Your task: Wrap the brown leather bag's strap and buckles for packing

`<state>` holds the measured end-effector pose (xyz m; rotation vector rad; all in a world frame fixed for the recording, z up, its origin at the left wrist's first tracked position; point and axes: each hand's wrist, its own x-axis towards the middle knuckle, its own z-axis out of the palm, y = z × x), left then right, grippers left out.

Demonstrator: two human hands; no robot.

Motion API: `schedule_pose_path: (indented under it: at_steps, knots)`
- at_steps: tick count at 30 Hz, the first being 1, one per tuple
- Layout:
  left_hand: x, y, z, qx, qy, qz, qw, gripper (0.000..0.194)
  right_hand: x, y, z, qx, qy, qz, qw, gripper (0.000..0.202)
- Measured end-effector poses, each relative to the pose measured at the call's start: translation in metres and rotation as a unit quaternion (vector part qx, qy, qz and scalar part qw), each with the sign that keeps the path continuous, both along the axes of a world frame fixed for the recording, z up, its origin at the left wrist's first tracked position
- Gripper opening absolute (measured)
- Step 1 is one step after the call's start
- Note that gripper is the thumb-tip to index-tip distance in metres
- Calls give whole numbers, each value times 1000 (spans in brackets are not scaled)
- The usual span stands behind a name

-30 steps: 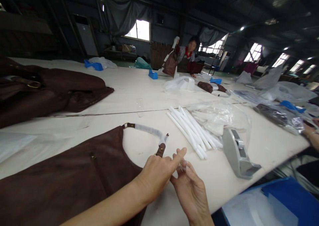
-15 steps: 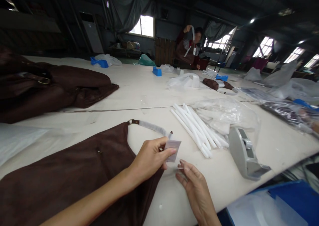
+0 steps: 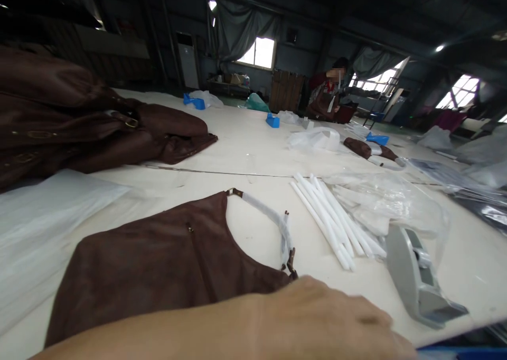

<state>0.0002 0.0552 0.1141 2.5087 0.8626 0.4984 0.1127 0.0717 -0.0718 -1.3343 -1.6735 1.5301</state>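
My left hand (image 3: 328, 323) and forearm lie across the bottom of the view, very close to the camera, back of the hand up. Its fingers run off the lower right edge, so what they hold is hidden. Just beyond it a flat brown leather bag (image 3: 158, 259) lies on the white table (image 3: 245, 148). The bag's strap (image 3: 269, 217) is wrapped in white foam and ends at a brown tab near my wrist. My right hand is out of view.
A bundle of white foam tubes (image 3: 332, 222) lies right of the bag, with crumpled clear plastic bags (image 3: 388, 196) and a grey tape dispenser (image 3: 415, 278) beyond. More brown bags (image 3: 79, 122) are piled at far left above a white sheet (image 3: 47, 206). A person (image 3: 328, 93) works at the far end.
The view swung left and down. My left arm rose close to the camera and now hides the small clear packet it held; my right hand left the view.
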Motion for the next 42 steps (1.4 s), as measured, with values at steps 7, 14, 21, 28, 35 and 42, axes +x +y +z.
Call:
schedule_pose_path:
  at_steps: [7,14,21,28,35,42]
  knots:
    - [-228,-17,-42,-111,218,521,818,59,-11,-26,7,-177,274,-146,934,63]
    - [-296,-83,-87,-207,181,589,760,85,-35,51,36,-11,220,-147,964,55]
    - [-262,-112,-104,-214,75,585,779,62,1,113,42,215,-142,-127,958,31]
    - [-239,-35,-60,-80,94,565,816,51,-35,154,81,289,-306,-22,907,30]
    - [-192,71,-84,16,216,459,861,39,-74,213,59,190,-426,35,884,20]
    - [-188,138,-124,4,223,454,863,33,-68,241,56,151,-381,103,906,13]
